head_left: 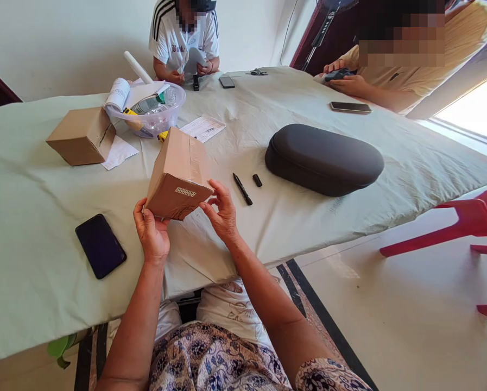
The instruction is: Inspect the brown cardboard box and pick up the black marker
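A brown cardboard box (180,163) is tilted up in front of me, held above the cloth-covered table. Tape runs over its top, and its near face carries a small white patterned mark and dark writing. My left hand (151,231) grips the lower left corner, thumb in front. With thumb and fingers, my right hand (222,209) holds the right edge. To the right of the box lie an uncapped black marker (242,189) and its black cap (257,180). A dark phone (100,246) rests left of my left hand.
Another cardboard box (82,136) stands at left beside a plastic basket (174,111) of bottles and papers. A printed sheet (204,128) lies behind my box. At right is a large dark hard case (324,159). Two people sit across the table; a red chair (471,217) stands at right.
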Motion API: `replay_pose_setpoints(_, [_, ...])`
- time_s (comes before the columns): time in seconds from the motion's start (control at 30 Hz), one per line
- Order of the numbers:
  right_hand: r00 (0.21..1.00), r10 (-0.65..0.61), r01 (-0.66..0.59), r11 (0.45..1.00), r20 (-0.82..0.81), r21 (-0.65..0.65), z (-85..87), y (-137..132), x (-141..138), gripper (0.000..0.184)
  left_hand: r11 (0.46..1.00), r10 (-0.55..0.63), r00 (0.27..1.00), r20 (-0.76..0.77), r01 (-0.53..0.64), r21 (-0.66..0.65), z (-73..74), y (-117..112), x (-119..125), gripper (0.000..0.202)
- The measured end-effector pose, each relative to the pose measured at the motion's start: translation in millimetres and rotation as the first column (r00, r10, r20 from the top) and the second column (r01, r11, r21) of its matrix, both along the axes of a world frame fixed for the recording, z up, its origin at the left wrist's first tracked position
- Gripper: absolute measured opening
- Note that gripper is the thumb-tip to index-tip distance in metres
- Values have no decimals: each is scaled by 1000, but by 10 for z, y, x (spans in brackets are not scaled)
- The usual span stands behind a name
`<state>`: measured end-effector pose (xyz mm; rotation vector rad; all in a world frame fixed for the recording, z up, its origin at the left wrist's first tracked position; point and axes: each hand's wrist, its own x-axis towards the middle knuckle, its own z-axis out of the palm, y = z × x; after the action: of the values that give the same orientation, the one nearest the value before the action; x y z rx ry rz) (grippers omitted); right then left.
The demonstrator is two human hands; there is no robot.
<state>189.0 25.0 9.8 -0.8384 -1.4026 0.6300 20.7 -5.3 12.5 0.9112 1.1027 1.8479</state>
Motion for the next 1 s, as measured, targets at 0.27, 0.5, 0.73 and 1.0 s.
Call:
replay_pose_setpoints(0.27, [980,20,-34,997,200,67,-148,24,-56,90,1000,5,974,227,-9,17,65,-24,46,53])
replay_pose_setpoints(0.5, [937,-21,-15,995,350,100,-187,39,-67,102,998,-39,956,290,49,-28,57,-34,73,51])
replay_pose_setpoints(0.73, [906,46,-100,989,421,108,-108,11,-42,85,997,-40,934,355,60,-45,68,-20,59,49])
replay_pose_setpoints(1.0, [877,27,-99,987,480,125,-83,-8,-36,87,996,-35,924,381,65,-65,18,-4,31,47])
